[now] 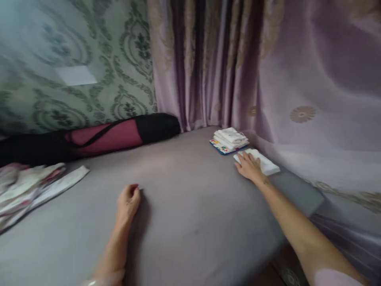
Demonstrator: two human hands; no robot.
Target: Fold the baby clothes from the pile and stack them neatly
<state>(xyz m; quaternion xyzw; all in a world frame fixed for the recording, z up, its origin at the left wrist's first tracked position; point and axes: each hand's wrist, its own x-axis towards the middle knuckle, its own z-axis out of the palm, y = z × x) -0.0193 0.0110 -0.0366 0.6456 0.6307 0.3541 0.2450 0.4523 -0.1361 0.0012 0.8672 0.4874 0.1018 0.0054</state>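
Observation:
My right hand [251, 166] lies with fingers spread on a folded white cloth [268, 165] near the right edge of the grey-covered surface [184, 206]. Just behind that cloth sits a neat stack of folded white clothes [230, 137], with a colourful patterned piece edged in blue at its bottom. On the left side, my left hand [130, 197] is held low over the surface, its fingers curled in. Whether anything sits inside those curled fingers cannot be made out. Farther left lies a loose heap of pale and pinkish clothes [32, 190].
A long black and maroon bag [110, 137] with a strap lies along the patterned wall [125, 79]. Pinkish-purple curtains [205, 67] hang behind the stack and down the right side. The surface ends at a corner [321, 198] on the right.

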